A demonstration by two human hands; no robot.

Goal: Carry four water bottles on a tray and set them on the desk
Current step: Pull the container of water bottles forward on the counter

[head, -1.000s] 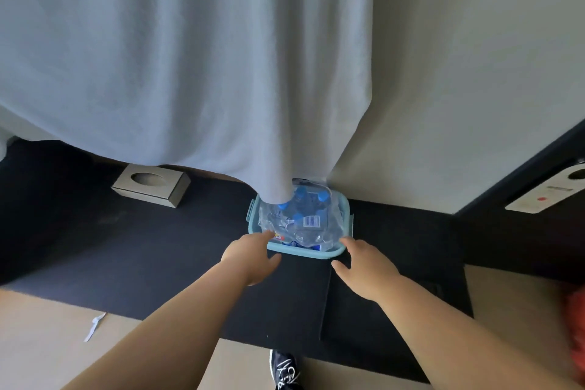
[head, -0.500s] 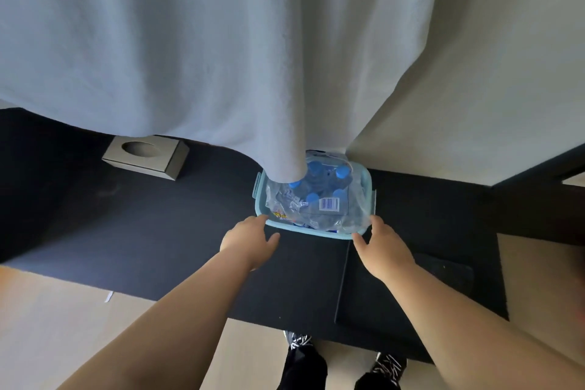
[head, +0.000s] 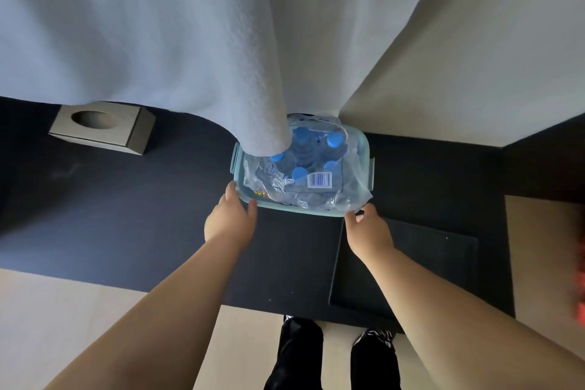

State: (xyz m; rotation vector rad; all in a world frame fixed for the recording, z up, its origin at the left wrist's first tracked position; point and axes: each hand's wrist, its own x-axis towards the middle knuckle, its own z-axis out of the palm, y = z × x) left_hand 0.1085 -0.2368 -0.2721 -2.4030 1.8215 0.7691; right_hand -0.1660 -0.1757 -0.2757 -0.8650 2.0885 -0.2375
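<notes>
Water bottles point(head: 299, 173) with round blue caps stand packed together in crinkled clear plastic wrap, inside a tray point(head: 304, 209) that sits on the dark matte worktop point(head: 126, 215) near its back edge, a little right of centre. At far left on the worktop is a grey cardboard tissue box point(head: 101, 127), rectangular, with an oval opening in its top, well apart from the tray. A pale, soft-textured curtain point(head: 158, 41) hangs in broad folds, and one rounded fold drapes over the tray's back left corner, hiding part of the pack. The left hand point(head: 229, 222) lies at the tray's near left corner, its fingers point(head: 231, 191) stretched forward along the left side and the thumb spread onto the near rim, touching but not wrapped round it. The tray is shallow, rectangular with rounded corners, of smooth pale teal plastic, with a clip tab on each short side; a white barcode label point(head: 319, 180) shows on the wrap near the front. The right hand point(head: 369, 231) is at the near right corner, where the loose wrap spills over the rim; its fingers are bent towards the corner, and whether they have closed on it cannot be told. Just right of that hand lies a flat black rectangular mat point(head: 411, 263), flush on the worktop. A smooth cream wall point(head: 474, 73) rises behind.
</notes>
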